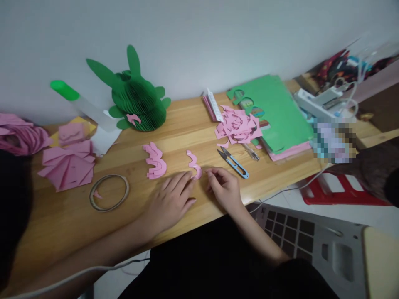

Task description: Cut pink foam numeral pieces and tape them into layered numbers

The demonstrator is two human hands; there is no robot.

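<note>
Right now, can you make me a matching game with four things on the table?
1. Tape roll
2. Snips
3. Honeycomb paper figure
4. Thin wavy strip

A. Green, in front of the wall
B. Blue, with dark blades
C. At the left hand's fingers
D. Around a small pink scrap

Pairs: 1-D; 2-B; 3-A; 4-C

I see the left hand [173, 197] palm down at lower centre, fingers spread. Right of it, I see the right hand [222, 186] with fingers curled inward, its forearm slanting toward the lower right.
</note>
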